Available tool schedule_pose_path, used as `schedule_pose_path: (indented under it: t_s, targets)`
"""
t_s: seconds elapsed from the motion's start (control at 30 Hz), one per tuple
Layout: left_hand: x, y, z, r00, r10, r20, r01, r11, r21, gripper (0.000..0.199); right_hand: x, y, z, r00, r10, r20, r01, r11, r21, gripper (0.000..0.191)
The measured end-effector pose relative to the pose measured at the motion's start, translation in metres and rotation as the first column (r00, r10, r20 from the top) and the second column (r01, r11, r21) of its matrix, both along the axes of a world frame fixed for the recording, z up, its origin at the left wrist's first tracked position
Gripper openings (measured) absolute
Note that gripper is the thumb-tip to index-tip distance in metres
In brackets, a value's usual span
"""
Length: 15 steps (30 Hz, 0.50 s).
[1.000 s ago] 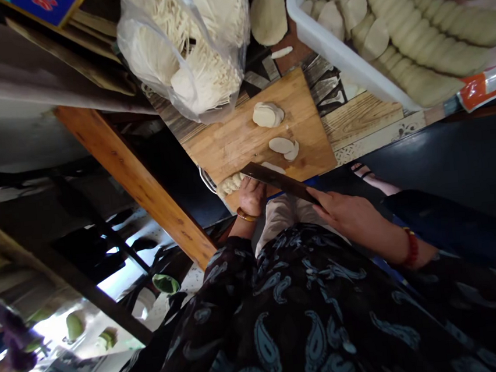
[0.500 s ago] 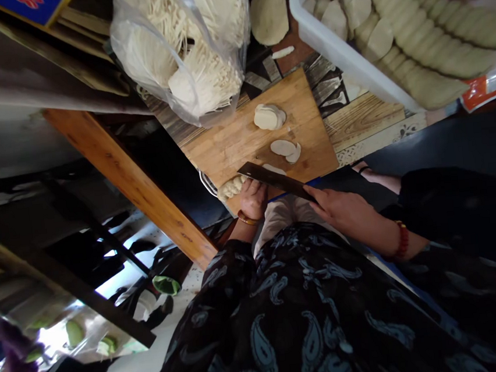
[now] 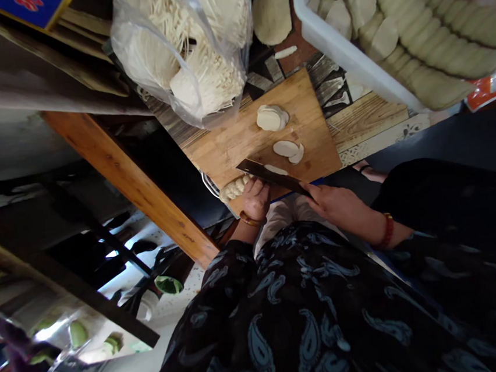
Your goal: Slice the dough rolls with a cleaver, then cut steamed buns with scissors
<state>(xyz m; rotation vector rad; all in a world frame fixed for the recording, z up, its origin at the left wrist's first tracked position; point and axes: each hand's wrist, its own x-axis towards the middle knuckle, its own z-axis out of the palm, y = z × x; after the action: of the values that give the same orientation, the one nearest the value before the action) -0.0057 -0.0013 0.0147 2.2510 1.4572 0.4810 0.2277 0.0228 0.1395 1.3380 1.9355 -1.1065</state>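
Observation:
A wooden cutting board (image 3: 227, 147) lies below me at the table's edge. My right hand (image 3: 341, 205) is closed round the handle of a dark cleaver (image 3: 266, 172), whose blade reaches left over the board. Beside the blade's near side, my left hand (image 3: 256, 198) presses with bent fingers on a pale, ridged roll (image 3: 233, 190); the part under the fingers is hidden. One thin slice (image 3: 276, 170) lies just beyond the blade. Farther up are two overlapping slices (image 3: 285, 148) and a small stack of slices (image 3: 271, 117).
Beyond the board sit a plastic bag of enoki mushrooms (image 3: 207, 79) and a round pale piece (image 3: 272, 15). A white tub (image 3: 340, 54) of ridged rolls stands at upper right. A wooden post (image 3: 129, 188) rises at left. Another person's foot (image 3: 372, 173) shows at right.
The cleaver has shifted slightly, and more of the thin slice shows beyond its blade. My right wrist has moved a little left and up. The left hand has barely moved.

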Motion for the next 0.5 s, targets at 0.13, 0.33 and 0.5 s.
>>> schedule_pose_path:
  t_s: [0.13,0.33,0.5]
  targets:
    - [-0.001,0.002,-0.002,1.000,-0.011,0.005,0.011,0.998,0.064,0.024,-0.004,0.001,-0.005,1.000,-0.008,-0.009,0.009,0.999,0.039,0.050]
    - [-0.001,0.005,-0.004,0.999,-0.015,0.035,0.011,0.995,0.101,0.025,0.004,-0.010,-0.007,1.000,0.001,-0.019,0.001,0.995,0.099,0.051]
    - [0.001,0.008,-0.002,1.000,0.010,-0.001,-0.010,0.999,0.053,0.022,0.028,-0.019,-0.008,0.999,-0.034,-0.033,0.037,0.994,0.105,0.048]
